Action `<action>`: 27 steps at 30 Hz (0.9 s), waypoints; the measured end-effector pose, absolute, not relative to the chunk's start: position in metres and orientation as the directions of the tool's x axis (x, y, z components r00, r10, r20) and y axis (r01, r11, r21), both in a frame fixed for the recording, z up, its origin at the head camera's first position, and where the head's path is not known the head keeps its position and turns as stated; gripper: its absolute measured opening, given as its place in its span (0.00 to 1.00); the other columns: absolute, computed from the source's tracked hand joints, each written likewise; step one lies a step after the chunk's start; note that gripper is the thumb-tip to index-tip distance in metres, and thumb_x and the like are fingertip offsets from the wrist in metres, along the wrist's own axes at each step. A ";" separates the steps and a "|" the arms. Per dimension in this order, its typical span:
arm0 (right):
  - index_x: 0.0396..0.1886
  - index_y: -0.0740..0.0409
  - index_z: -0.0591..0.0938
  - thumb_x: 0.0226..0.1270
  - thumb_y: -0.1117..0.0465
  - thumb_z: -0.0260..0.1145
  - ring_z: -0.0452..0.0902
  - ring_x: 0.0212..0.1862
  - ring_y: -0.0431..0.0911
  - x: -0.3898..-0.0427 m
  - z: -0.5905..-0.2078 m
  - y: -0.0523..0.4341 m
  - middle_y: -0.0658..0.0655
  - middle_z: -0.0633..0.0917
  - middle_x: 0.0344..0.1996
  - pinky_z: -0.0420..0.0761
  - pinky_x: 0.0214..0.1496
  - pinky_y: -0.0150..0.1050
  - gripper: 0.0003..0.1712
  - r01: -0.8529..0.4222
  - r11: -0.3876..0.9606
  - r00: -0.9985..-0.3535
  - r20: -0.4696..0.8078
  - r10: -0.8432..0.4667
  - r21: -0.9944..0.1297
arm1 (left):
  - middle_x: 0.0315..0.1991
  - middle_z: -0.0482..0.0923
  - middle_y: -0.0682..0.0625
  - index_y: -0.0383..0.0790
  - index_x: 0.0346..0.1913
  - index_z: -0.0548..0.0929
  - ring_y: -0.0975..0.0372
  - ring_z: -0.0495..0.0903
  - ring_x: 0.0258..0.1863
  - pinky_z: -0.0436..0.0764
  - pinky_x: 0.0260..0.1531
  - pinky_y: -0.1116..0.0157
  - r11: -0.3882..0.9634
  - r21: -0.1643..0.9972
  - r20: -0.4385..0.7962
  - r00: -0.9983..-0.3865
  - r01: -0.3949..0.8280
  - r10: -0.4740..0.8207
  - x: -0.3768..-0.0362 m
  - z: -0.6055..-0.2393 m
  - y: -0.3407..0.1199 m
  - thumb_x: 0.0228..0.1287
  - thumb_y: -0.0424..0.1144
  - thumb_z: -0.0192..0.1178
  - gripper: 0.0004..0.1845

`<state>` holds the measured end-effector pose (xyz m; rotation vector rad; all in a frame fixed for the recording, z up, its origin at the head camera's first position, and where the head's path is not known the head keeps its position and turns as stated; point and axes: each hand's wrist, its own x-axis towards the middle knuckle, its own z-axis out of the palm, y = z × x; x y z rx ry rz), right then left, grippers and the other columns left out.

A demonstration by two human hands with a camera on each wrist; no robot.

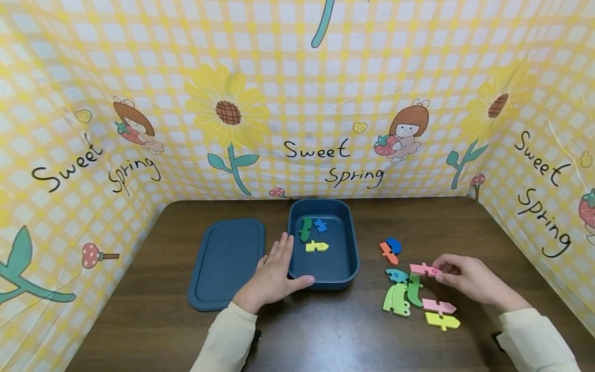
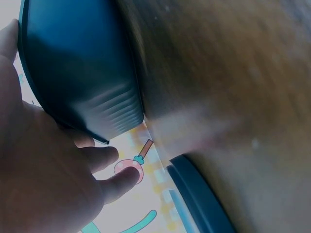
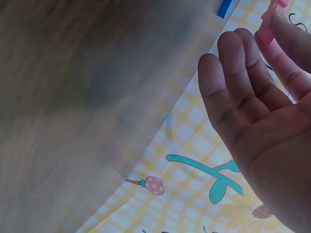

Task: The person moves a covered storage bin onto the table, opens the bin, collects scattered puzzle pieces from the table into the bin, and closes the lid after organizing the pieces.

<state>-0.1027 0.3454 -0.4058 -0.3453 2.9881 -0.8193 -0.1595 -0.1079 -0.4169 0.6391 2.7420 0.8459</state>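
Note:
A dark blue box (image 1: pixel 349 258) stands mid-table with a green, a blue and a yellow puzzle piece (image 1: pixel 316 246) inside. My left hand (image 1: pixel 275 276) rests against the box's near left corner, fingers straight along its wall and thumb along the front; in the left wrist view the left hand (image 2: pixel 43 160) lies beside the box (image 2: pixel 82 73). My right hand (image 1: pixel 465 279) pinches a pink puzzle piece (image 1: pixel 424 269) just above the loose pieces at the right. The pink piece (image 3: pixel 269 22) shows at the fingertips (image 3: pixel 233 53) in the right wrist view.
The box's blue lid (image 1: pixel 226 263) lies flat to the left of my left hand. Loose pieces lie right of the box: orange (image 1: pixel 388 253), blue (image 1: pixel 394 245), teal (image 1: pixel 396 275), green (image 1: pixel 400 297), pink (image 1: pixel 439 306) and yellow (image 1: pixel 442 321). A yellow printed backdrop (image 1: pixel 297 98) walls three sides.

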 end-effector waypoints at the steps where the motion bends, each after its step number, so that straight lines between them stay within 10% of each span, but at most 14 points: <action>1: 0.42 0.51 0.85 0.66 0.63 0.72 0.75 0.33 0.39 -0.104 -0.405 0.344 0.44 0.81 0.30 0.77 0.35 0.36 0.06 -0.208 0.836 -0.975 0.039 -0.219 -0.508 | 0.82 0.32 0.47 0.41 0.82 0.40 0.48 0.36 0.79 0.43 0.71 0.38 0.742 0.575 -0.062 -0.886 0.344 0.459 -0.159 -0.417 -0.108 0.62 0.71 0.59 0.60; 27: 0.43 0.56 0.83 0.70 0.63 0.69 0.74 0.33 0.44 -0.131 -0.383 0.307 0.47 0.80 0.30 0.77 0.33 0.36 0.05 -0.259 0.794 -0.962 0.072 -0.264 -0.549 | 0.82 0.32 0.46 0.41 0.82 0.41 0.48 0.36 0.79 0.44 0.71 0.38 0.742 0.571 -0.056 -0.885 0.352 0.463 -0.160 -0.417 -0.108 0.63 0.70 0.60 0.60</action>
